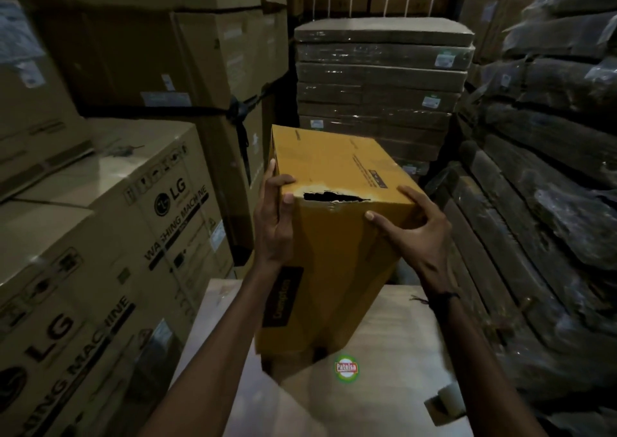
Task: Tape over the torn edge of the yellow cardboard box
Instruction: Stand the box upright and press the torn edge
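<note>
Yellow cardboard box (337,176) stands tall at centre frame, tilted, its lower end resting on a pale worktop (394,343); both hands clamp it. Left hand (274,218) wraps the box's left upper corner, fingers on the left side face, thumb on the near face just beside the tear; right hand (412,226) is spread over the right upper corner, thumb pressed on the near face, fingers curled over the top edge; a dark thread band (437,298) sits on that wrist. Torn edge (335,197) runs along the near top edge betw. the two thumbs: a ragged dark slit w/ pale frayed card around it. A black label (282,298) w/ lettering runs down the near face, partly behind the left forearm. On the worktop near the box's base is a round green-and-red sticker (346,367); at near right lies a tape roll (445,401), well apart from the box, blurred. Left side: stacked brown LG washing machine cartons (140,223); far centre: a stack of flat wrapped packs (380,82); right: dark wrapped bundles (547,136) piled high.
</note>
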`<state>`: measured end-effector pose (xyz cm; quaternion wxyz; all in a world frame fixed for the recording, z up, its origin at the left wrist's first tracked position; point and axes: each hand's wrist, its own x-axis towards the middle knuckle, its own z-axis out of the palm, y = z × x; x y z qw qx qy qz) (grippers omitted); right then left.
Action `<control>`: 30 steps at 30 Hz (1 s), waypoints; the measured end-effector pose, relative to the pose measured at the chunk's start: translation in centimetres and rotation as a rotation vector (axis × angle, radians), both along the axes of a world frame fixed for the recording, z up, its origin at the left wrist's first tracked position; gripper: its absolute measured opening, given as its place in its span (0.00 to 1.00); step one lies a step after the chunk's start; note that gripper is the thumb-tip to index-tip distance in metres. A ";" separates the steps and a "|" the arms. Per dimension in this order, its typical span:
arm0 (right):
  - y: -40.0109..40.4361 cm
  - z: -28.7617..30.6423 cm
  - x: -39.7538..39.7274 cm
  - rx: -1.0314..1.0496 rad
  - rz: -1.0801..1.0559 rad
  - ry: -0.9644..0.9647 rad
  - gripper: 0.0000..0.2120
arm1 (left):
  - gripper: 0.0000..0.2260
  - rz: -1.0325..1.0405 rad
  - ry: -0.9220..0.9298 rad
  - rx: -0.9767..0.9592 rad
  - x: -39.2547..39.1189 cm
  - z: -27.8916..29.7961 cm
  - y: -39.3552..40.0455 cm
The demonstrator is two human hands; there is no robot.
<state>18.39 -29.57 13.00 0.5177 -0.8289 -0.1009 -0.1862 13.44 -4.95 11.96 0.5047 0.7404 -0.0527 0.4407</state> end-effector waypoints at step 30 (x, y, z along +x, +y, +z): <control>-1.8 -1.9 -2.7 -0.063 -0.106 -0.177 0.36 | 0.27 -0.194 0.119 -0.095 -1.2 -3.3 -1.5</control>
